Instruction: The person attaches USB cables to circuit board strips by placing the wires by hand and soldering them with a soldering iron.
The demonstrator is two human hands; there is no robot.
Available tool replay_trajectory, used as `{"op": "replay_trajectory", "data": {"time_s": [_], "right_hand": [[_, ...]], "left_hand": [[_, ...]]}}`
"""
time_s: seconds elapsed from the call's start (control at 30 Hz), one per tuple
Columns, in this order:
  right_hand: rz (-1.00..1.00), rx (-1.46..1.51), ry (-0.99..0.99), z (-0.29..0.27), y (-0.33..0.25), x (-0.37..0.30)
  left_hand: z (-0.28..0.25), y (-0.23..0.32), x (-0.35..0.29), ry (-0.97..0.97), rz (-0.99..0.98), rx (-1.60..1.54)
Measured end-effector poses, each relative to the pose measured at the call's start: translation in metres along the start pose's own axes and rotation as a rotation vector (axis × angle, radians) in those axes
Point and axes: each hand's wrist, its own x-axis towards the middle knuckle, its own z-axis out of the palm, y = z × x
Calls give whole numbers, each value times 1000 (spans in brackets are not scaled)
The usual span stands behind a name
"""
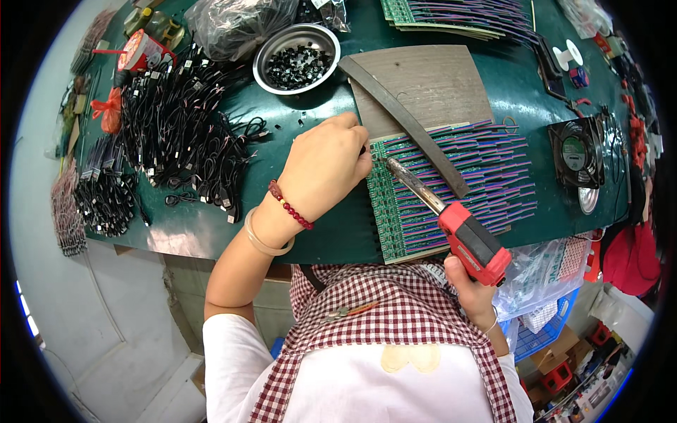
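Note:
My left hand (326,156) is closed in a pinch at the left edge of a green circuit board panel (388,218); a dark speck shows at its fingertips, too hidden to name. Pink, blue and dark wires (479,180) run rightward from the panel in rows. In my right hand (471,290) is a red and black soldering gun (474,241), gripped by its handle. Its metal tip reaches the panel's upper left part, close to my left fingertips. A flat grey metal bar (409,127) lies slantwise over the wires and a brown board (430,84).
A steel bowl (333,62) of small black parts stands beyond my left hand. Heaps of black cables (190,127) cover the left of the green table. At the right are a black fan (577,151) and a white spool (566,54). More wired boards (451,17) lie at the back.

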Motion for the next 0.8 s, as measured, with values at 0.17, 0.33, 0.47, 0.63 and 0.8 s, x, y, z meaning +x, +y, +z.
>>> {"op": "replay_trajectory", "data": {"time_s": [0.17,0.33,0.47,0.63,0.8], "right_hand": [[-134,-78,22,-6,18,-5],[-110,118,19,-8,15,-8],[-166,41,33,-6,21,-5],[-188,185,93,1,10,-3],[-250,303,142,-3,4,9]], "left_hand": [[0,1,3,-10,3,15],[3,-1,2,-1,-1,15],[2,0,1,23,-8,12],[9,9,-7,125,-109,-31],[11,6,-38,393,-331,-291]]}}
